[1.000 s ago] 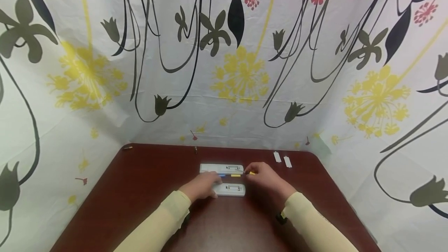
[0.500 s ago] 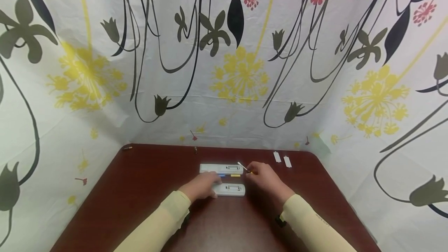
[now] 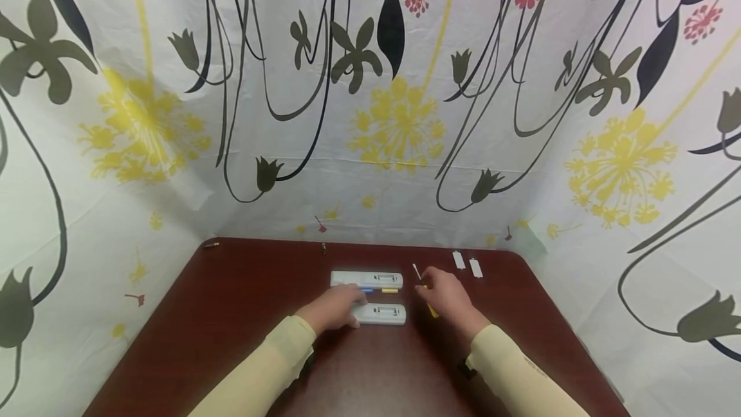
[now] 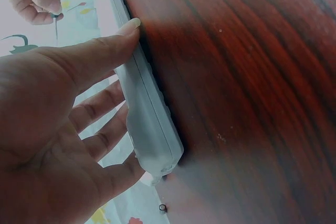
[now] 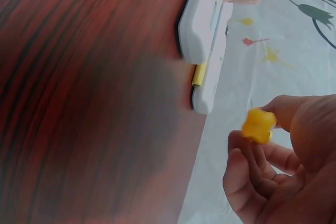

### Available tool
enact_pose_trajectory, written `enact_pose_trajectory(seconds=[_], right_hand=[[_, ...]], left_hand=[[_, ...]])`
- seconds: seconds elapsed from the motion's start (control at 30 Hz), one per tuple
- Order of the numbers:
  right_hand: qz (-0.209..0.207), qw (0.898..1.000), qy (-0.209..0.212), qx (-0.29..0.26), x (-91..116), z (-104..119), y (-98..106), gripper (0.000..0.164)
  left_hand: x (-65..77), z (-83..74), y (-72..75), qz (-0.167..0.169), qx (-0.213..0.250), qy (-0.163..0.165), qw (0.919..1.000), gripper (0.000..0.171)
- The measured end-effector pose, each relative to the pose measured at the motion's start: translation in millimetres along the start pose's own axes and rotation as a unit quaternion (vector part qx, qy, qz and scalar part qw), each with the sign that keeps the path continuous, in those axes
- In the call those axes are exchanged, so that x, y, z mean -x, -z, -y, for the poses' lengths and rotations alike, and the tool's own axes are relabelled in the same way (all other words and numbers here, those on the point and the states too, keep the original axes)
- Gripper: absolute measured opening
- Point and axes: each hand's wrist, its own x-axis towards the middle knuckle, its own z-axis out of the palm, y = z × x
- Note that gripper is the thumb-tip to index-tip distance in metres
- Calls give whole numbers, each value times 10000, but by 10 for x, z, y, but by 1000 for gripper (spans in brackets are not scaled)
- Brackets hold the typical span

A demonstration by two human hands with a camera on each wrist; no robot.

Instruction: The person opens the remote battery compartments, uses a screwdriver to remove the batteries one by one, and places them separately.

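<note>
Near case (image 3: pixel 379 314) lying flat on tabletop (image 3: pixel 231 314), long axis left-right, steadied under left hand (image 3: pixel 336 307), fingers straight along its edge. Just right, right hand (image 3: pixel 446 295) pinching yellow-handled tool (image 3: pixel 431 309), thin tip (image 3: pixel 415 270) up and away, handle toward wrist. Beyond, second case (image 3: pixel 366 278) parallel; two strips (image 3: pixel 467 264) farther right.

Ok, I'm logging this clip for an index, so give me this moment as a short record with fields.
setting: dark red wooden table, floral curtain behind
left hand: fingers straight, resting on the near white device
right hand: grips a yellow-handled screwdriver, its tip raised
far white device: lies flat beyond the near one
also there: two small white strips at the table's far right
</note>
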Motion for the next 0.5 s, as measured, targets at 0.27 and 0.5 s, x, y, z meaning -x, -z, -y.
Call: enact_pose_trajectory(seconds=[0.27,0.5], right_hand=[[-95,9998,-152,80,17,-75,35,26],[-88,9993,-210,292,40,-129,99,20]], left_hand=[[-3,-5,-3,14,-23,9,10000,43],[-5,3,-5,22,39,43,10000,42]])
